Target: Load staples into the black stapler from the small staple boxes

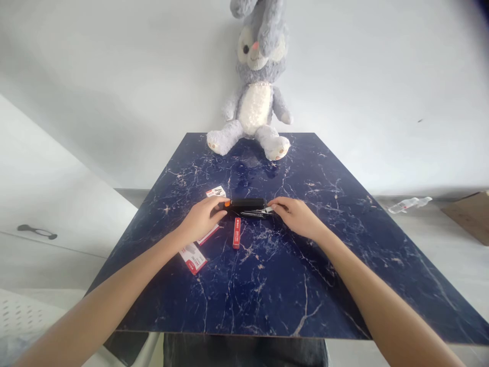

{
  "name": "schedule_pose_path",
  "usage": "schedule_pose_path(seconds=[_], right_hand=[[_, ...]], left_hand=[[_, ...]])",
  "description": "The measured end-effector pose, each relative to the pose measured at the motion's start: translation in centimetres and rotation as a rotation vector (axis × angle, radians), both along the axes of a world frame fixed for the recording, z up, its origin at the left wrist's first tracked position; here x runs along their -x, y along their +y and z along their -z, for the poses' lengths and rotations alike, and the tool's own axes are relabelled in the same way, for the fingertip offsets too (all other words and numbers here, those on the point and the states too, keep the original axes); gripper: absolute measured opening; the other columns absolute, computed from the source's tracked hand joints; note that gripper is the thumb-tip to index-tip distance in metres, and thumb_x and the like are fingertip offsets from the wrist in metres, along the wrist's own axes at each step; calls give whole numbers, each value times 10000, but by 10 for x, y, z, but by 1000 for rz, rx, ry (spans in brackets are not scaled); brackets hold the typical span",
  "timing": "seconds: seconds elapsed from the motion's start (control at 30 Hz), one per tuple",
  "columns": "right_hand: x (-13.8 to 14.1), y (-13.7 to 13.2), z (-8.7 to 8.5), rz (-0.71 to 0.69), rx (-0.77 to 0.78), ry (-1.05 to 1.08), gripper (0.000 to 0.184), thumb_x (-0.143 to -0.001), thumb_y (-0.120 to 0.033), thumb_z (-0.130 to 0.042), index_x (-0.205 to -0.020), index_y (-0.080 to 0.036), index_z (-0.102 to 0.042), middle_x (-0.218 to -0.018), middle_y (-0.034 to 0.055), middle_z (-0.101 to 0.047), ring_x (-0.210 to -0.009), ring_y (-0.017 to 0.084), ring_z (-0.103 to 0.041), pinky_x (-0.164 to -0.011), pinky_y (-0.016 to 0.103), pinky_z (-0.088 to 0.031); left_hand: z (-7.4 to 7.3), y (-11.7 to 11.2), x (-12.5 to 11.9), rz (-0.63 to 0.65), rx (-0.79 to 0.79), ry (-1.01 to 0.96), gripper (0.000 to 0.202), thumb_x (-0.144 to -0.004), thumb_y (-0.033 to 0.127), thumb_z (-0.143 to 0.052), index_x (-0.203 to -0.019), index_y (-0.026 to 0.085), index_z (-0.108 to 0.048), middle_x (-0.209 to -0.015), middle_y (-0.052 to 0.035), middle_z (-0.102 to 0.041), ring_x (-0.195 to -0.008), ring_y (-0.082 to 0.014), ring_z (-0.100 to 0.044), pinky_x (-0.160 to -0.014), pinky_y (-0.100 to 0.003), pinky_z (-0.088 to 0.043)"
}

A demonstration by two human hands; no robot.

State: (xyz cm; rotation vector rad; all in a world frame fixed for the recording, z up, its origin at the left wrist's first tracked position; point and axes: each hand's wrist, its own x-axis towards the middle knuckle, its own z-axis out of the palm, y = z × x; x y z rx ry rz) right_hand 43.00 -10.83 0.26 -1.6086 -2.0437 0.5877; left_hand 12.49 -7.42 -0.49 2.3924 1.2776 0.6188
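Foremost, one black stapler (247, 204) with orange end and bright metal strip, lying lengthwise between the two grips, over the counter (260, 285).

Left grip (204, 216): thumb and fingers nearly closed about the orange end, a small gap between thumb and forefinger.
Right grip (296, 214): thumb and fingers pinched together on the pale metal end.

Containers:
– Red slim box (237, 233), white lettering; on the counter, nearer the wearer than the stapler, just right of the left grip; contents hidden.
– White-and-red pack (194, 259), flat, near the left grip on the wearer's side; contents uncertain.
– Second red-edged pack (208, 235), partly covered by the left grip.
– Printed card (216, 191), dark picture on white, just beyond the left grip.
– Cardboard box (469, 216), floor level, well right of the right grip; interior unseen.
– Clear plastic bottle (409, 205), on its side, also well right of it.

Also: grey plush rabbit (256, 102), seated beyond both grips at the counter's far edge.
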Motion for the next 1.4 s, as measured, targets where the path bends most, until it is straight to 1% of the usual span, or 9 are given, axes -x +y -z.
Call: schedule_pose_path(seconds=[0.07,0.17,0.27,0.43,0.57,0.73,0.97,1.2,1.4], right_hand=[[-2,0,-2,-30,-14,-32,276,-981,-343,-465,-1083,-261,-708,-1033,29,-744,-856,198,-687,-758,304,-507],[-4,-1,-3,-48,6,-59,264,-980,-389,-488,-1086,-274,-701,-1000,22,-749,-832,202,-690,-719,301,-506],[-3,0,-1,-34,15,-68,263,-987,-391,-480,-1086,-276,-694,-948,16,-752,-784,200,-689,-697,302,-500],[3,-1,1,28,-59,-59,275,-1004,-365,-449,-1091,-251,-684,-992,40,-749,-836,215,-695,-730,318,-504],[5,-3,-1,-41,-88,-68,285,-1011,-382,-446,-1139,-258,-668,-1046,41,-737,-893,214,-692,-795,329,-517],[3,-3,0,-108,-117,-149,280,-1004,-371,-462,-1098,-263,-703,-1079,39,-735,-975,237,-679,-883,376,-515],[3,-5,-4,-105,-125,-119,277,-993,-376,-483,-1115,-274,-710,-1096,27,-737,-954,219,-699,-849,354,-549],[3,-5,-3,-141,-108,-124,265,-997,-369,-482,-1088,-278,-713,-1115,14,-737,-984,225,-693,-871,370,-544],[0,-5,-4,-153,-146,-205,278,-999,-358,-474,-1107,-273,-716,-1117,24,-736,-993,239,-685,-877,388,-537]], left_hand=[[0,0,0,0,-2,-2,306,-942,321,-564,-1241,258,-588,-1028,-41,-693,-891,-206,-662,-789,-336,-498],[0,0,0,1,0,-7,311,-942,335,-562,-1242,259,-591,-1032,-43,-692,-896,-209,-665,-804,-342,-503],[-1,0,0,4,0,-4,316,-944,338,-560,-1248,258,-588,-1041,-46,-692,-910,-213,-664,-815,-349,-503],[0,0,0,0,0,-5,321,-944,341,-559,-1252,258,-590,-1049,-52,-692,-909,-213,-665,-823,-355,-508],[1,0,0,3,-5,-10,315,-943,336,-561,-1248,261,-591,-1031,-45,-693,-895,-208,-665,-812,-349,-507],[1,0,0,3,0,-16,309,-942,322,-567,-1245,265,-588,-1035,-40,-691,-900,-206,-664,-806,-341,-504],[0,-1,0,1,12,-9,327,-948,341,-551,-1262,257,-588,-1050,-56,-688,-912,-216,-663,-851,-368,-511],[1,0,1,5,3,-4,317,-948,321,-558,-1259,264,-583,-1073,-52,-688,-927,-213,-661,-835,-355,-509],[1,0,1,9,0,-2,317,-949,316,-561,-1262,267,-578,-1061,-46,-687,-915,-209,-662,-825,-350,-502]])
